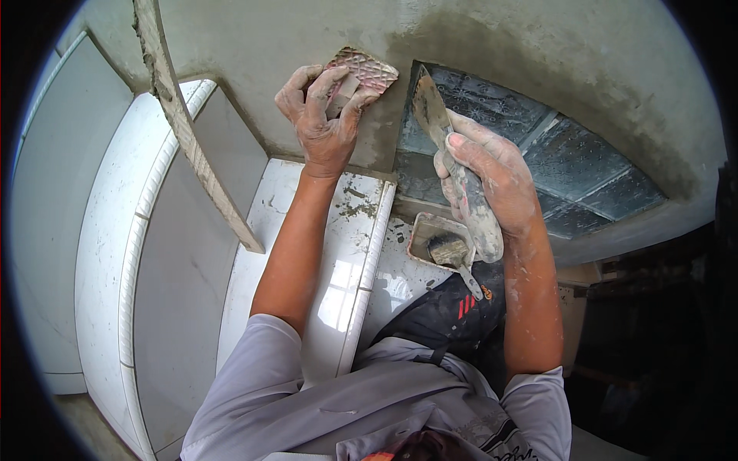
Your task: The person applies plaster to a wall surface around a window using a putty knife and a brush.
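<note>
Evidently both hands are occupied: the left grip is bent around a pad with a quilted, pink-and-white face, just left of the window; whether the pad touches the wall I cannot tell. The right grip is closed around the handle of a trowel, its thumb lying along the handle near the blade. The trowel slants before the window's left part, blade upward, tip near the window's upper left corner; contact with the glass is unclear. Both hands are smeared with pale residue.

Below the window's left part sits a small tub, holding a brush whose handle juts over the rim. Farther left of the window, white tiled steps descend, spattered with grey bits close to the wall. Well left of it, a rough wooden stick slants down to a tread. Around the window's upper edge the wall shows a darker patch.
</note>
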Action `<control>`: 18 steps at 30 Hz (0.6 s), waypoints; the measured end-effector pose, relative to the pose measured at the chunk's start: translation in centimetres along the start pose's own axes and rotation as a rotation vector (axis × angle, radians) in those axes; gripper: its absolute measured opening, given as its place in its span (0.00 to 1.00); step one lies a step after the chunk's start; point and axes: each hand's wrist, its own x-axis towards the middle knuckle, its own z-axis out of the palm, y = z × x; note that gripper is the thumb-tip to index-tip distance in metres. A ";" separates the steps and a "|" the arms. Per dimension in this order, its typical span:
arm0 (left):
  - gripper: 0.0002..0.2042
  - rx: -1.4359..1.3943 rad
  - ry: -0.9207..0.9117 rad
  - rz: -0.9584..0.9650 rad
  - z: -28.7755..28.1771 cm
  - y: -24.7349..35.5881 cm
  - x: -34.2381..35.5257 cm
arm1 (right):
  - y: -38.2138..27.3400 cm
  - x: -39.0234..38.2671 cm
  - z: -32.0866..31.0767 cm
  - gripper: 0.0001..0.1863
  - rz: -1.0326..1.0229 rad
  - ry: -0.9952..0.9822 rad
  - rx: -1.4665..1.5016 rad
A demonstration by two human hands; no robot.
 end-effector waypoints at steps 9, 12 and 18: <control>0.22 -0.037 0.015 -0.004 0.2 -0.1 -0.1 | -0.1 0.3 -1.4 0.28 -0.008 -0.052 -0.067; 0.22 -0.018 0.020 -0.009 0.0 -0.1 0.0 | 0.9 0.3 -1.7 0.27 0.010 -0.059 0.007; 0.22 -0.034 0.026 0.003 0.4 -0.1 0.0 | 2.3 0.8 -2.0 0.27 0.021 -0.105 -0.008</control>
